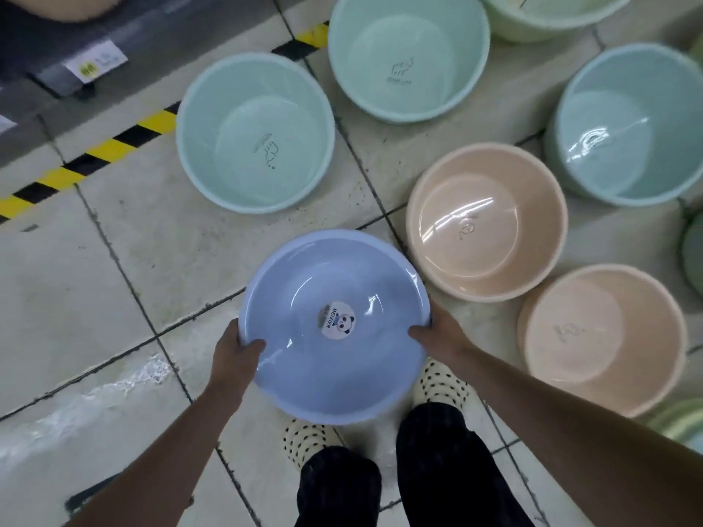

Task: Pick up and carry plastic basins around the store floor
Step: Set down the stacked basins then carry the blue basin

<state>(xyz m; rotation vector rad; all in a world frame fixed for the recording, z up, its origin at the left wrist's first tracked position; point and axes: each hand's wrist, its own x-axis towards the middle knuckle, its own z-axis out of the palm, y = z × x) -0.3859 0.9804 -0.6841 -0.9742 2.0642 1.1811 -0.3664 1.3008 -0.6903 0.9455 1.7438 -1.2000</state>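
Note:
A shallow blue basin (304, 370) with a round panda sticker in its middle is held level above the tiled floor, over my feet. My left hand (237, 346) grips its left rim, thumb inside the bowl. My right hand (437, 334) grips the right rim the same way. On the floor stand several deeper basins: a mint one (255, 135) ahead of me, a second mint one (409, 57) farther back, a light blue one (627, 123) at right, a peach one (487, 222) beside the held basin, and another peach one (603, 340) at near right.
A pale green basin (544, 13) is cut off by the top edge. Yellow-and-black hazard tape (110, 148) runs diagonally along the floor at left, beside a dark shelf base with a price tag (95, 64). More green basin rims (692, 256) show at the right edge.

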